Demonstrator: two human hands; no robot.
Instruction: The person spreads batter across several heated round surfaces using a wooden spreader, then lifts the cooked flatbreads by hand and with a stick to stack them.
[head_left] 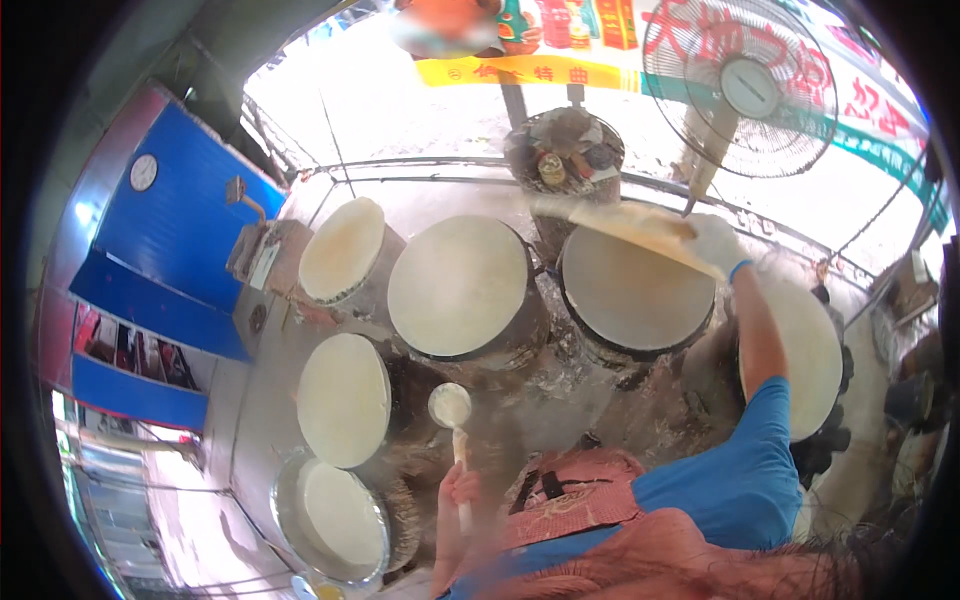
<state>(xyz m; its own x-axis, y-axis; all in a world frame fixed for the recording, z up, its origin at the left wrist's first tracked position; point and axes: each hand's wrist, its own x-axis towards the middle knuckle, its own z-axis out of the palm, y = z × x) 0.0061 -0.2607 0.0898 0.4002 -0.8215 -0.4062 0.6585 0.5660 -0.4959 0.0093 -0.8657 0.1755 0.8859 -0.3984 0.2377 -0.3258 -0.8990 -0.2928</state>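
Observation:
My left hand (460, 486) is closed round the handle of a ladle (450, 405), whose round bowl holds pale batter. My right hand (713, 243), in a whitish glove, grips the edge of a thin pale pancake (630, 228). That sheet is lifted and tilted along the far side of a round griddle (640, 300), which shows a brownish patch. Blur hides my right fingertips. Left of it, another griddle bears a pale round pancake (460, 285). A metal pot (285, 505) of pale batter (342, 515) stands at the lower left.
More pale rounds lie on griddles at the far left (342, 250), left (345, 400) and right (795, 355). A large fan (745, 90) stands at the back right. A cluttered round stand (520, 155) is beyond the griddles. Blue panels (180, 200) line the left.

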